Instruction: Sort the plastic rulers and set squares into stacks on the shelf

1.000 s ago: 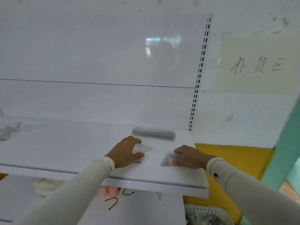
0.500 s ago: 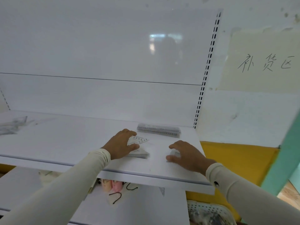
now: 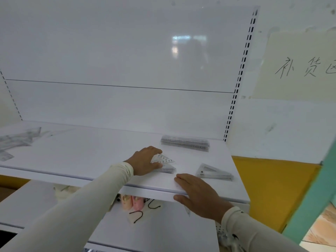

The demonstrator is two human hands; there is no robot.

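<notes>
The white shelf [image 3: 91,153] carries three tidy groups of clear plastic near its right end. Farthest back, close to the rear panel, lies a flat stack of rulers [image 3: 185,142], long side running left to right. In front of it, nearer the shelf's front edge, sits a small pile of set squares [image 3: 166,163], printed numbers showing on the top piece, which lies slightly askew on those under it. To the right of that pile, apart from it, lies a second stack of set squares [image 3: 212,172] with its long point aimed right.

The left hand [image 3: 145,161] rests over the left side of the small pile, fingers [image 3: 154,149] curved round its back edge and thumb pressed against its near edge, so it grips the pile from both sides. The right hand [image 3: 198,194] lies at the front edge of the shelf, fingers straight and flat on the top surface, thumb below the lip; it holds no ruler and touches neither stack, the second stack being just beyond its fingertips.

At the far left of the shelf lies a loose, unsorted heap of clear rulers and set squares [image 3: 16,140] (outlines too faint to count). Below, on a lower shelf [image 3: 163,233], sit pink and cream items [image 3: 131,202] and black cords [image 3: 143,211]. A paper sign with handwritten characters [image 3: 301,68] hangs on the wall to the right
</notes>
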